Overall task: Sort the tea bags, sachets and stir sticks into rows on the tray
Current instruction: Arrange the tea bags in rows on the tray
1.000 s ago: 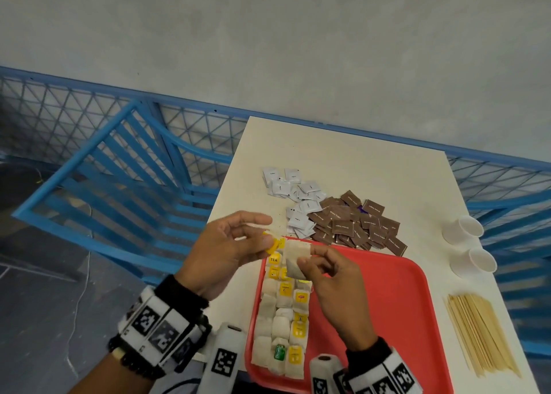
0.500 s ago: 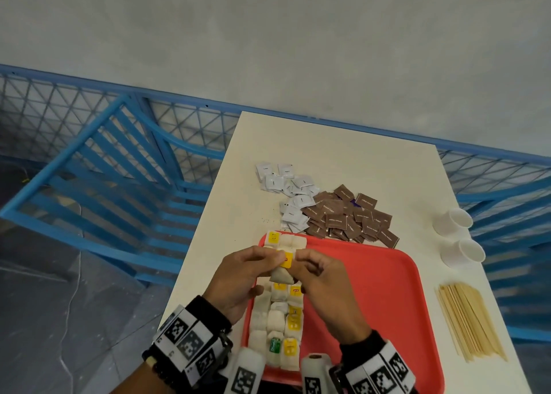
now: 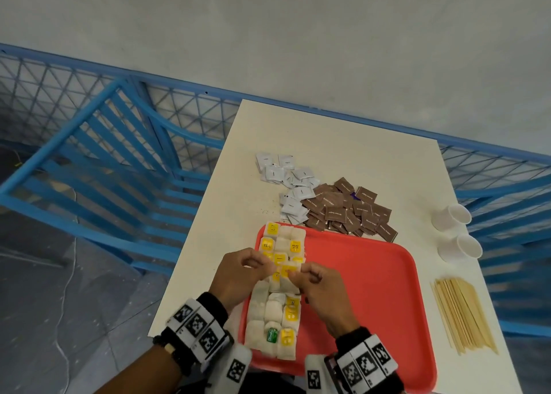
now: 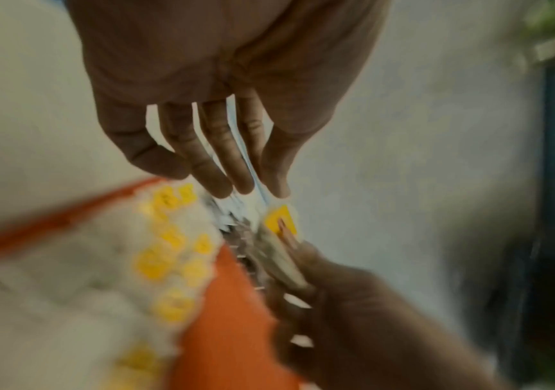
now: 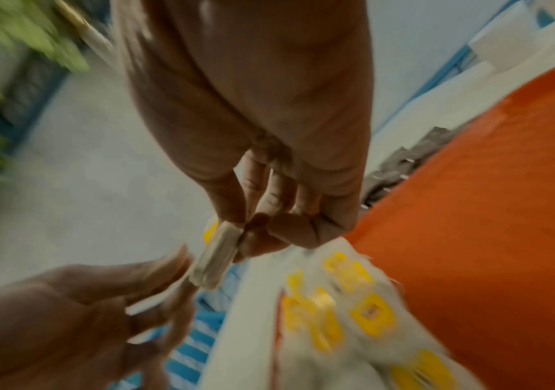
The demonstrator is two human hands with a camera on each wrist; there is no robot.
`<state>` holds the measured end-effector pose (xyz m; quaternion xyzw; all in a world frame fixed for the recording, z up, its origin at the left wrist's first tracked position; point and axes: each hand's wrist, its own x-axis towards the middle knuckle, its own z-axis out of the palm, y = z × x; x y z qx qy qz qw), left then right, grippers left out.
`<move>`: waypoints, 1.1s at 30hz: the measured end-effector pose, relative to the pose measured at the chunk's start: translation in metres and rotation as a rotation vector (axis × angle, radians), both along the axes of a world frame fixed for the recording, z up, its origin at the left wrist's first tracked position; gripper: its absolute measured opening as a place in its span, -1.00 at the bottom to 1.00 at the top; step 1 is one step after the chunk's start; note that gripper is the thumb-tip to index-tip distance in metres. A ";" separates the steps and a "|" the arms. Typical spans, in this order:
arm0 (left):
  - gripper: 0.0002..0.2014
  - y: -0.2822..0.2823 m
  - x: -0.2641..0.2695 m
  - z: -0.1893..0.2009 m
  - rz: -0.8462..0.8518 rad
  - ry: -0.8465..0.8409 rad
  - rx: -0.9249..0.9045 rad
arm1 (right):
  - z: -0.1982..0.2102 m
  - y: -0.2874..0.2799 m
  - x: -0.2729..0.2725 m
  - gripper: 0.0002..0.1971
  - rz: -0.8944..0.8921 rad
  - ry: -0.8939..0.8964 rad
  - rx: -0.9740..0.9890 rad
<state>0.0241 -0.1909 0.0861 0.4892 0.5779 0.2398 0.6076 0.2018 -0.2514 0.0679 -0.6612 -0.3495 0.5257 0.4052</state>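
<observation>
We hold one tea bag between both hands over the left side of the red tray, just above the rows of tea bags already laid there. Our right hand has its grip clamped on the bag, thumb and fingers pinching its near end, while the left hand pinches at its yellow tag side; the wrist views are blurred, so we cannot tell exactly where each fingertip sits. We judge that the two-handed hold is there to square the limp bag and keep tag and string tidy before it goes down in line.

The laid bags run near to far along the tray's left edge, packed touching one another, which leaves the tray's wide right part bare, presumably for the other kinds. Those wait on the surface beyond and beside the tray: white sachets and brown sachets heaped at its far edge, stir sticks bundled to its right, two paper cups farther off. By our reckoning only the first kind is under way.
</observation>
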 end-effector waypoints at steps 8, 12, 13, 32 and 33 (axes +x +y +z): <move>-0.68 -0.023 -0.018 -0.071 -0.825 0.747 0.467 | -0.078 -0.003 -0.016 -0.55 -0.013 -0.131 -0.315; -0.61 -0.032 -0.019 -0.075 -1.006 0.870 0.585 | -0.087 0.001 -0.023 -0.58 0.008 -0.244 -0.290; -0.58 -0.035 -0.021 -0.079 -1.018 0.901 0.589 | -0.088 0.001 -0.023 -0.60 0.016 -0.287 -0.276; -0.71 -0.038 -0.017 -0.075 -1.097 0.984 0.575 | -0.083 -0.008 -0.037 -0.83 0.514 -0.716 -0.023; -0.73 -0.039 -0.018 -0.078 -1.099 0.975 0.594 | -0.082 -0.006 -0.037 -0.82 0.512 -0.711 -0.013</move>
